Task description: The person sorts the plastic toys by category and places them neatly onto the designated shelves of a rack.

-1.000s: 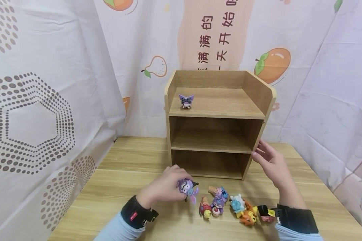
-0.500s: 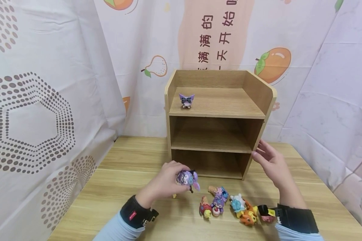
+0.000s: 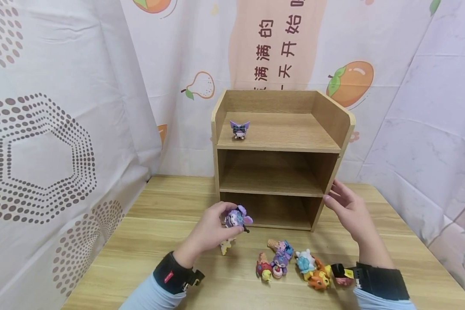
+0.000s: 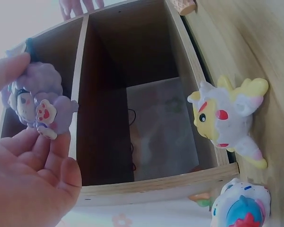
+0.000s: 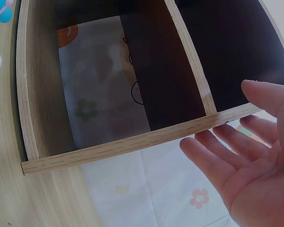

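My left hand (image 3: 209, 232) pinches a purple toy figurine (image 3: 236, 218) between thumb and fingers, above the table before the lowest compartment of a wooden shelf (image 3: 271, 192). The left wrist view shows its curly lilac body (image 4: 47, 78) and a red paw mark. Below that hand lies a yellow-and-white figurine (image 4: 222, 118) on the table. My right hand (image 3: 348, 211) rests against the shelf's right side, fingers outside the panel and thumb near its front edge; the right wrist view shows relaxed fingers (image 5: 213, 158) there. A purple-eared figurine (image 3: 239, 130) stands at the top level's left.
Several figurines lie on the table in front of the shelf: a red one (image 3: 263, 268), a purple one (image 3: 280, 260), a white-and-blue one (image 3: 305, 261) and an orange one (image 3: 319, 279). A printed curtain (image 3: 186, 129) hangs behind the shelf.
My left hand has lifted the purple figurine up and slightly left, turning it as it rises. The yellow-and-white figurine beneath has come into view. My right hand stays put.
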`<action>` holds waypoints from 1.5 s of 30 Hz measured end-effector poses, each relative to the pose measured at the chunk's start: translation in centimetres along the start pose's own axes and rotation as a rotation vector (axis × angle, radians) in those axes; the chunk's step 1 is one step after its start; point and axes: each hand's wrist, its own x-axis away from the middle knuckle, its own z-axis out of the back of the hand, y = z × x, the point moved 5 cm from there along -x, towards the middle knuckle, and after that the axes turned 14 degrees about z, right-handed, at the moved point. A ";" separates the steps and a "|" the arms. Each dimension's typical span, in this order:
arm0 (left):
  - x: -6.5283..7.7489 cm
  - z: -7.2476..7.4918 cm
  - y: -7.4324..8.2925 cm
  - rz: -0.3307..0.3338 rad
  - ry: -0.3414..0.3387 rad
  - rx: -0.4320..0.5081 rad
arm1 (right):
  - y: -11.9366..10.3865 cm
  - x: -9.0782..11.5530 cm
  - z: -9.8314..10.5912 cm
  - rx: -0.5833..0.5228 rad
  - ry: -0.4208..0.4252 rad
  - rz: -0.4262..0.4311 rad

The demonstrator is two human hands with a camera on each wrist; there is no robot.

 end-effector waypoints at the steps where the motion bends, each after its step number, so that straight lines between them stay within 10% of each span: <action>1: 0.0 0.1 0.0 0.006 0.004 0.014 | 0.0 0.0 0.0 0.000 0.000 0.000; 29: 0.1 1.9 0.3 -0.039 0.168 0.143 | 0.0 0.1 -0.1 -0.002 -0.001 0.004; 40: 1.4 3.1 4.2 -0.117 0.208 0.177 | -0.1 0.1 -0.1 0.002 -0.005 0.006; 45: 0.6 2.5 3.0 -0.148 0.211 0.154 | -0.2 0.1 0.0 0.019 -0.012 0.010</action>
